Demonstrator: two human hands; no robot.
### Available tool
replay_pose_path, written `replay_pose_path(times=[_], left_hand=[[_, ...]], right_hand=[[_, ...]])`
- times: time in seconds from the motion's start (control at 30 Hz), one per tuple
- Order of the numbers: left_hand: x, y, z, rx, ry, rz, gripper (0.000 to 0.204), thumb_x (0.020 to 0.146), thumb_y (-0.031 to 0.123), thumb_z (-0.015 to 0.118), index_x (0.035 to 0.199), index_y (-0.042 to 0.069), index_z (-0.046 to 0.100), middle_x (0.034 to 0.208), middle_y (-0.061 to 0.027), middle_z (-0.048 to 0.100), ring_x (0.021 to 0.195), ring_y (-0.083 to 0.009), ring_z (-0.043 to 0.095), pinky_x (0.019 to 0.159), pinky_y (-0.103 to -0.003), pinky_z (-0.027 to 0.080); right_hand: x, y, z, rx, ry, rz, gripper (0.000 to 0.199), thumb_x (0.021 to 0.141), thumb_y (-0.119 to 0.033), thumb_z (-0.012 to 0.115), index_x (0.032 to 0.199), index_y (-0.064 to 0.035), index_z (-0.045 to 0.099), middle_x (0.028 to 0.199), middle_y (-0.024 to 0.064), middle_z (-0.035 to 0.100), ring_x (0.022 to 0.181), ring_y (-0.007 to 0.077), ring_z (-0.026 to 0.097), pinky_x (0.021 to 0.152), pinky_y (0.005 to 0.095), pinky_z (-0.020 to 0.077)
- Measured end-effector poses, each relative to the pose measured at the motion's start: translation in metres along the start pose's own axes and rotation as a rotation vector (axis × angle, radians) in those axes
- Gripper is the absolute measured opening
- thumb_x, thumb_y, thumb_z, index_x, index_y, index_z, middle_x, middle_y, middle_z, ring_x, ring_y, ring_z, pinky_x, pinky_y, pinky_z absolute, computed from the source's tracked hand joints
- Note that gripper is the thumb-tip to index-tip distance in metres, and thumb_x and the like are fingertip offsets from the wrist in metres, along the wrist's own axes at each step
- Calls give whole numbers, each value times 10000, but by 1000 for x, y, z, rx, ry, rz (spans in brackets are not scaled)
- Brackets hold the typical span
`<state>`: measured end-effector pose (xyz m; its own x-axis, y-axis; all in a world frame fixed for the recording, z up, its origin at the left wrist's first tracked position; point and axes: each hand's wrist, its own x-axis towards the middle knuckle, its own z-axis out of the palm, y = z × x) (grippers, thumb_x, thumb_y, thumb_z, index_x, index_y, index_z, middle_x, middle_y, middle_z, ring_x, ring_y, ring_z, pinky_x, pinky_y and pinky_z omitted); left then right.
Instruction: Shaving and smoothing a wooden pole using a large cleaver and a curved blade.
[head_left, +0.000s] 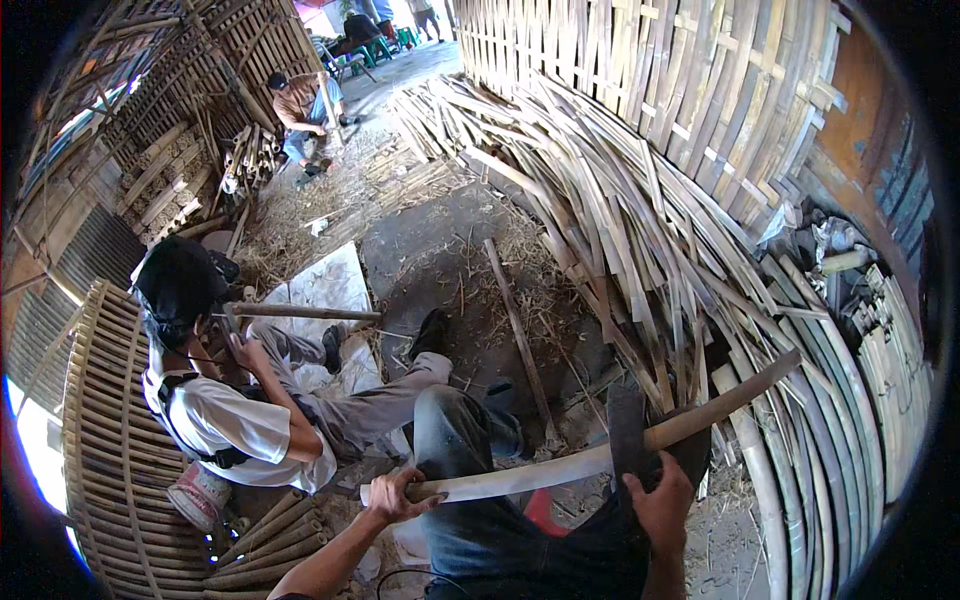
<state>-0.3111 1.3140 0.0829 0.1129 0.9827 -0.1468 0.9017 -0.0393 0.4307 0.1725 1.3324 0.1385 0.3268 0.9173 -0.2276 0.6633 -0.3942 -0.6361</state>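
A long bamboo piece [530, 480] lies across my lap, pale on its left part and browner toward its right end. My left hand [400, 497] is wrapped round it near the left end, by my left knee. On the right, a dark, broad, flat blade-like tool [627, 425] stands up across the bamboo, where the pale part meets the brown. My right hand [662, 500] is closed at the lower part of this tool, just below the bamboo; its handle is hidden. Under the bamboo, a bit of something red [545, 512] shows between my legs.
Split bamboo strips [600, 210] form a big pile ahead and to the right. A co-worker [235, 410] sits close on my left with a bamboo piece [300, 312]; another person [305, 110] crouches farther off. A stick [520, 340] lies on the floor among shavings. A slatted bamboo frame [120, 450] stands at left.
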Motion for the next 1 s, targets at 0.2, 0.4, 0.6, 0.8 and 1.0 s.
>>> replay_pose_path(times=[0.2,0.4,0.6,0.8,1.0], left_hand=[[-3,2,2,15,-18,-41,675,761,691,837,1064,97,730,864,-136,784,808,-330,788,751,-449,626],[-2,0,4,21,-6,-29,687,759,687,842,1066,82,735,870,-151,785,824,-334,791,762,-444,632],[7,27,-17,-85,-83,-115,645,753,658,864,995,71,753,889,-139,789,838,-304,794,769,-425,633],[2,23,-17,-124,-136,-119,638,751,639,873,983,57,758,898,-125,786,800,-268,787,747,-393,632],[-5,9,-16,-52,-32,-41,632,731,644,893,929,66,730,815,-112,775,733,-275,782,690,-415,629]], right_hand=[[6,-5,11,53,78,-90,757,795,-273,904,1363,2,485,994,287,722,954,453,726,830,506,556],[10,-4,6,221,-51,13,713,821,-262,891,1344,1,484,1195,311,681,1125,468,685,974,508,529],[6,5,13,205,63,9,636,772,-238,932,1211,75,594,1060,225,723,967,298,712,870,402,556],[-2,-14,3,445,42,60,439,825,-224,884,1074,74,679,1023,215,730,924,300,709,857,412,547],[9,-7,1,181,8,-8,389,887,-224,828,1129,46,687,1029,248,739,947,392,734,847,462,548]])
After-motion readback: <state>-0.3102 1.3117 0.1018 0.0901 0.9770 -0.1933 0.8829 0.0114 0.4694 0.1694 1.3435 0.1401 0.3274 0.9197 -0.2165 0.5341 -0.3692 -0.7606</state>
